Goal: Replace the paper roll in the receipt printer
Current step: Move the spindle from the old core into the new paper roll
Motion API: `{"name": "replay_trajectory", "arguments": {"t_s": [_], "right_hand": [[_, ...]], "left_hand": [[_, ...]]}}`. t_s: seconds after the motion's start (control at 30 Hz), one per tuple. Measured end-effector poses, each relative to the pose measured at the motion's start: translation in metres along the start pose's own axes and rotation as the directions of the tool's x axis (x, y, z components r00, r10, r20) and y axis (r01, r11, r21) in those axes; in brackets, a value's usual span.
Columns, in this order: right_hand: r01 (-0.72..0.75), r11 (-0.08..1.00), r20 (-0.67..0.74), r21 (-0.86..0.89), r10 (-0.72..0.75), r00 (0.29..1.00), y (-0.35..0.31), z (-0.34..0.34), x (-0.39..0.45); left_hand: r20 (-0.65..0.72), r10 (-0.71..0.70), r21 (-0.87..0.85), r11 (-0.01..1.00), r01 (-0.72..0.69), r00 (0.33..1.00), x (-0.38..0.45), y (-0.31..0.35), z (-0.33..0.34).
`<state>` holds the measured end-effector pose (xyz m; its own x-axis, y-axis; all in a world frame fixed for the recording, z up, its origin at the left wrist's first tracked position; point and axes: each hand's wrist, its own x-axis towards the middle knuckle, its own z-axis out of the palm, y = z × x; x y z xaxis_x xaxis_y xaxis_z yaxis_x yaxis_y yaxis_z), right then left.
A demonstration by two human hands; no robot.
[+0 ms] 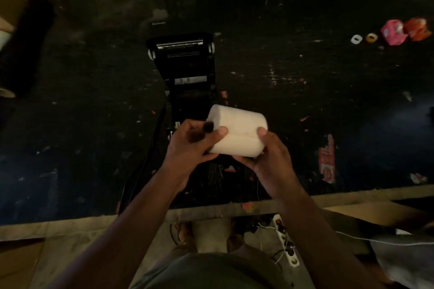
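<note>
**Operator:** Status of the procedure?

**Technician:** The receipt printer (185, 70) stands on the dark surface (293, 77) with its cover raised and tilted away from the person. The paper bay is dark; whether an old roll or core remains inside cannot be told. The new paper roll (237, 130) is not yet seated. It is held in the air, just in front of the printer and above the near part of the surface.

**Operator:** Hand state?

**Technician:** The left hand (190, 148) is closed on the roll's left end, thumb on top. The right hand (272, 155) is closed on the right end, thumb pressed on the upper face. Both are clamped on the roll.

**Operator:** Orientation of the roll?

**Technician:** The long axis runs left to right, roughly parallel to the near edge of the surface and across the printer's width. The dark core opening faces left, toward the left hand. A seam or loose edge appears along the top between the two thumbs.

**Operator:** Remaining steps?

**Technician:** Judged from this state: free the leading edge, lower the roll into the bay, draw paper over the cutter, close the cover.
</note>
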<state>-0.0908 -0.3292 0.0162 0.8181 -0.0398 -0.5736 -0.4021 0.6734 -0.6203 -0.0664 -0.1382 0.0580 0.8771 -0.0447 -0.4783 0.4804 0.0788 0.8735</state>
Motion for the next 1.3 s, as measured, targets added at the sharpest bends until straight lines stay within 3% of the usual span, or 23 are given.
{"name": "replay_trajectory", "arguments": {"t_s": [0.1, 0.2, 0.3, 0.4, 0.47, 0.57, 0.7, 0.87, 1.07, 1.23, 1.3], "right_hand": [[-0.019, 0.993, 0.012, 0.121, 0.017, 1.000, -0.014, -0.022, 0.004], [0.017, 0.981, -0.030, 0.192, -0.011, 0.999, -0.030, -0.044, 0.004], [0.063, 0.976, -0.107, 0.210, -0.041, 0.993, -0.044, -0.061, 0.005], [0.114, 0.969, -0.174, 0.219, -0.076, 0.982, -0.057, -0.075, 0.006], [0.123, 0.971, -0.182, 0.207, -0.085, 0.980, -0.063, -0.082, 0.005], [0.128, 0.969, -0.177, 0.212, -0.091, 0.980, -0.066, -0.091, 0.004], [0.138, 0.962, -0.167, 0.234, -0.100, 0.981, -0.066, -0.103, 0.004], [0.125, 0.963, -0.149, 0.238, -0.091, 0.985, -0.064, -0.115, 0.003], [0.143, 0.962, -0.168, 0.232, -0.105, 0.980, -0.065, -0.121, 0.005], [0.154, 0.961, -0.166, 0.228, -0.117, 0.979, -0.066, -0.123, 0.005], [0.149, 0.958, -0.157, 0.244, -0.112, 0.981, -0.065, -0.123, 0.004]], "left_hand": [[0.140, 0.007, 0.203, 0.978, -0.036, 0.990, 0.012, 0.013, 0.013], [0.103, 0.109, 0.436, 0.888, -0.143, 0.989, 0.047, 0.011, 0.020], [0.156, 0.194, 0.706, 0.663, -0.247, 0.968, 0.087, -0.008, 0.026], [0.304, 0.088, 0.859, 0.406, -0.313, 0.949, 0.112, -0.035, 0.046], [0.333, -0.007, 0.910, 0.263, -0.320, 0.943, 0.120, -0.052, 0.063], [0.269, -0.092, 0.962, 0.082, -0.262, 0.959, 0.129, -0.080, 0.081], [0.245, -0.118, 0.963, -0.083, -0.255, 0.962, 0.138, -0.104, 0.092], [0.255, -0.090, 0.964, -0.050, -0.260, 0.963, 0.156, -0.099, 0.096], [0.148, -0.041, 0.980, 0.138, -0.141, 0.988, 0.160, -0.094, 0.101], [0.163, 0.078, 0.898, 0.400, -0.181, 0.984, 0.153, -0.067, 0.095], [0.138, 0.120, 0.790, 0.586, -0.182, 0.983, 0.140, -0.048, 0.089]]}}
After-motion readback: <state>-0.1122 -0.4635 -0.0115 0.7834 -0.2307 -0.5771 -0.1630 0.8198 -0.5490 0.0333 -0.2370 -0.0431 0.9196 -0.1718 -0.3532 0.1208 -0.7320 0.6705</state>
